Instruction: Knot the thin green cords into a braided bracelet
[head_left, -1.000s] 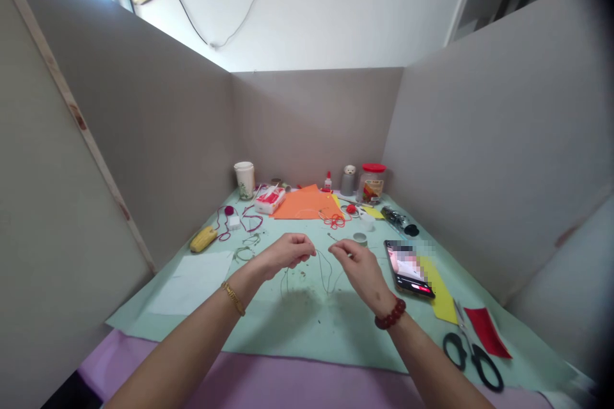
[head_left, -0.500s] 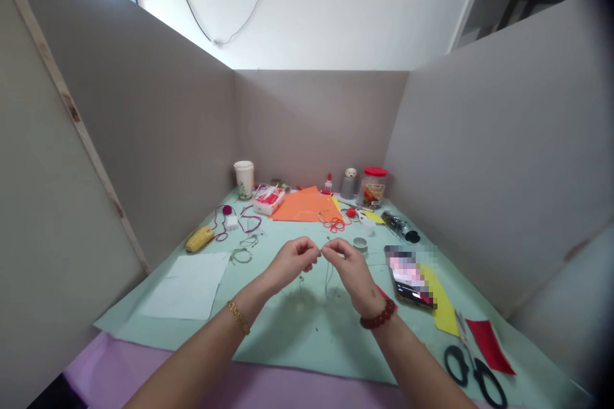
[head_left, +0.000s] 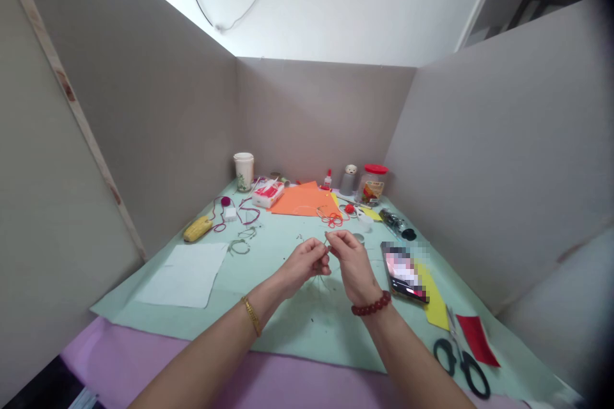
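Over the middle of the table my left hand [head_left: 307, 262] and my right hand [head_left: 354, 265] meet, thumbs and fingertips pinched close together. Both are closed on a thin greenish cord [head_left: 320, 278], whose loose ends dangle beneath the fingers. The exact crossing of the strands is hidden by my fingertips. To the left lie loops of similar green cord [head_left: 238, 246]. A small grey-green roll [head_left: 359, 238] is partly covered behind my right hand.
A white cloth [head_left: 185, 275] and a corn cob [head_left: 197, 229] lie left. On the right are a phone [head_left: 405, 275], yellow paper [head_left: 435, 307], scissors [head_left: 461, 358] and red paper [head_left: 478, 340]. Further back are orange paper [head_left: 302, 199], a tissue pack [head_left: 267, 193], a cup [head_left: 244, 172] and a red-lidded jar [head_left: 372, 186].
My right hand has risen slightly and its fingertips now overlap those of my left hand more. The hanging cord has gathered under the left fingers. The camera view has shifted a little.
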A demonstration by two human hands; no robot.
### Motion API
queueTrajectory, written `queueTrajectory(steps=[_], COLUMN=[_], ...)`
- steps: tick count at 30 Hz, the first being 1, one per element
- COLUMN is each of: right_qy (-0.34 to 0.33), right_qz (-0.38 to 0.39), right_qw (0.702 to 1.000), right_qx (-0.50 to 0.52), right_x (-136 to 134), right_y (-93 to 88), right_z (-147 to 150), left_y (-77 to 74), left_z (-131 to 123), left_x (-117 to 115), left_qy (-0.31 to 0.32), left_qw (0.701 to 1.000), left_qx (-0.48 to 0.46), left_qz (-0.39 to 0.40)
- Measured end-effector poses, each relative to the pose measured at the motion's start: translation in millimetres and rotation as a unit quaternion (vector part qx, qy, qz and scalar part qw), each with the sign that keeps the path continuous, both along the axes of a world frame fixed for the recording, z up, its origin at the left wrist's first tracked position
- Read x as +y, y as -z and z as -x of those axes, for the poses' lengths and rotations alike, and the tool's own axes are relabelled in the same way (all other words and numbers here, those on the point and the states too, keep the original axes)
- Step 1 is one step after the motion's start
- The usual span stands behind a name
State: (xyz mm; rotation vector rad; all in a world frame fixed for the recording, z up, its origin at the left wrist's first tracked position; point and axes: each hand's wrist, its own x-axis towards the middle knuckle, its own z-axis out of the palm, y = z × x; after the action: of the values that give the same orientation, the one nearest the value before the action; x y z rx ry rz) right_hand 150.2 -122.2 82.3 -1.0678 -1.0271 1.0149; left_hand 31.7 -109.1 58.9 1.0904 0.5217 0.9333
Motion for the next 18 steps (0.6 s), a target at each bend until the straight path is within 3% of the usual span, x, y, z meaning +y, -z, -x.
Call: queueTrajectory(steps=[7,13,18], right_qy=[0.032,0.025,-0.010], right_qz=[-0.014,-0.013,-0.012], right_qw=[0.999,0.998,0.997], right_qx=[-0.031,-0.050,-0.072], right_x=[3,-1,-7], right_y=[-6.7,-12.7,-18.3], right_z=[-4,-4,-7], left_y=[7.6,2.8,-11.0], left_z=[8,13,17], left_x=[1,0,-3], left_qy=[0.053,0.059,0.008], left_qw=[0.998,0.998,0.985], left_qx=[-0.011,0.010,0.140], left_qz=[0.009,-0.007,-0.105])
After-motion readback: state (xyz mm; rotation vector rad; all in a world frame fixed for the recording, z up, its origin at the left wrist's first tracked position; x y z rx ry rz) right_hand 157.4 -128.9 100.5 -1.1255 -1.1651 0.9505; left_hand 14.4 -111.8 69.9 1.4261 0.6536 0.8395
